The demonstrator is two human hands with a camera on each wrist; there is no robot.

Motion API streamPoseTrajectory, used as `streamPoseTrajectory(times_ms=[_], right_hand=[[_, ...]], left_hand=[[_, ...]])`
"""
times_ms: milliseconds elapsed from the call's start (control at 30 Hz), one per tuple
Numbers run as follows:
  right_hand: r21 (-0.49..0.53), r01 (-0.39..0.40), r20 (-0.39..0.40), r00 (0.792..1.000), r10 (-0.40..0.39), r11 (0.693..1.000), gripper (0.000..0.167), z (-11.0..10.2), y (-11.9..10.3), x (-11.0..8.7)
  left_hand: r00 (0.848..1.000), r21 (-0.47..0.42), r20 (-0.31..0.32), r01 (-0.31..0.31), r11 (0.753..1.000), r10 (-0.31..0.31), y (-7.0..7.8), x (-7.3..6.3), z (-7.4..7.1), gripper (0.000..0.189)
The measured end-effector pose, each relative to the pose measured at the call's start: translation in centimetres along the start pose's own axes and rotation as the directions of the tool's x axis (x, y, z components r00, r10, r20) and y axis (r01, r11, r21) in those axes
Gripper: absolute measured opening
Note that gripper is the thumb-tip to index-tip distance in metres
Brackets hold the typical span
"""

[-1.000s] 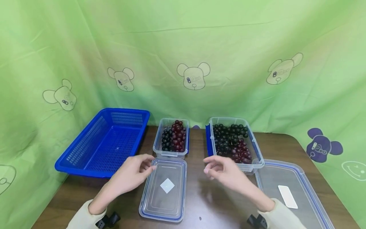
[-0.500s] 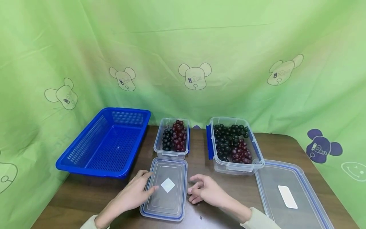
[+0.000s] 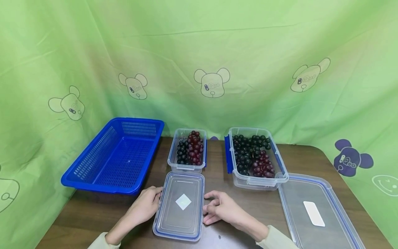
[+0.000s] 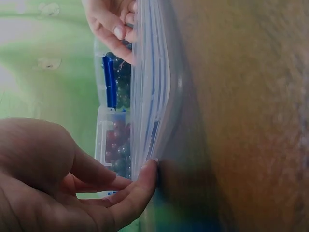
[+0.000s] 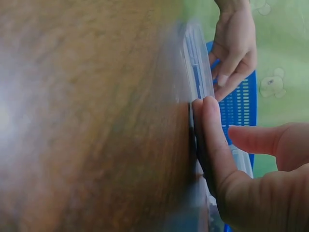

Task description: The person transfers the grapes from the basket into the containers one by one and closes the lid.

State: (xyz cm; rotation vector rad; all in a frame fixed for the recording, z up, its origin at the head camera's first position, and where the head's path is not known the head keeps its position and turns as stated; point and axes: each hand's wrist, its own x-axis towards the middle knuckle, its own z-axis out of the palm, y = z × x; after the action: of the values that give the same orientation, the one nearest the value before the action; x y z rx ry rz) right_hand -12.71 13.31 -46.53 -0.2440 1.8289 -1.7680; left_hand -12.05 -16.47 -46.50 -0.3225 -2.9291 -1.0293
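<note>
A clear rectangular container lid (image 3: 178, 221) with a blue seal and a white diamond label lies in front, between both hands. My left hand (image 3: 144, 204) pinches its left edge; in the left wrist view a fingertip is at the underside, with the thumb (image 4: 94, 171) toward the upper side. At the right edge my right hand (image 3: 224, 208) touches with fairly straight fingers (image 5: 216, 135), and its thumb (image 5: 253, 139) stands apart from the lid. Just behind the lid is a small clear container (image 3: 186, 168) holding dark and red grapes (image 3: 194, 148).
A blue plastic basket (image 3: 93, 185) stands at the left. Farther right, a larger clear container (image 3: 258, 183) with blue side clips holds black and red grapes (image 3: 248, 152). A large clear lid (image 3: 326, 193) lies at the right edge of the brown table (image 3: 298, 155). A green curtain hangs behind.
Both hands have come down and nearer to the small lid. The left fingers moved from over its top to its left edge; the right hand moved left to its right edge.
</note>
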Motion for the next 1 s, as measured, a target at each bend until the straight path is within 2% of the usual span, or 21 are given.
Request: streamPoseTrajectory(times_ms=[100, 200, 333, 500, 600, 800, 1000], right_hand=[[0.001, -0.003, 0.002, 1.000, 0.003, 1.000, 0.056, 0.0, 0.0, -0.1], [-0.003, -0.007, -0.003, 1.000, 0.007, 1.000, 0.055, 0.0, 0.0, -0.1], [-0.005, -0.017, -0.022, 1.000, 0.017, 1.000, 0.053, 0.1, 0.0, 0.0], [-0.008, -0.026, -0.034, 0.999, 0.026, 1.000, 0.051, 0.3, -0.1, 0.0], [-0.024, -0.032, -0.037, 0.999, 0.032, 0.999, 0.048, 0.3, -0.1, -0.1], [-0.034, -0.026, -0.036, 0.999, 0.025, 0.999, 0.043, 0.2, -0.1, -0.7], [-0.051, 0.006, -0.030, 1.000, -0.008, 0.999, 0.042, -0.4, -0.7, -1.6]], left_hand=[[1.000, 0.010, -0.010, -0.011, 1.000, 0.011, -0.1, 0.0, 0.1, 0.034], [1.000, -0.009, -0.006, 0.008, 1.000, -0.008, 0.0, 0.1, 0.2, 0.034], [0.997, -0.097, -0.006, 0.072, 0.993, -0.073, -0.1, 0.2, 0.5, 0.035], [0.986, -0.262, -0.008, 0.161, 0.952, -0.169, -0.4, 0.1, 0.8, 0.035], [0.981, -0.327, 0.019, 0.188, 0.926, -0.192, -0.5, -0.2, 0.8, 0.036], [0.980, -0.377, 0.064, 0.200, 0.904, -0.190, -0.2, -0.9, 0.5, 0.037], [0.988, -0.400, 0.046, 0.156, 0.903, -0.151, 0.8, -1.4, 0.2, 0.035]])
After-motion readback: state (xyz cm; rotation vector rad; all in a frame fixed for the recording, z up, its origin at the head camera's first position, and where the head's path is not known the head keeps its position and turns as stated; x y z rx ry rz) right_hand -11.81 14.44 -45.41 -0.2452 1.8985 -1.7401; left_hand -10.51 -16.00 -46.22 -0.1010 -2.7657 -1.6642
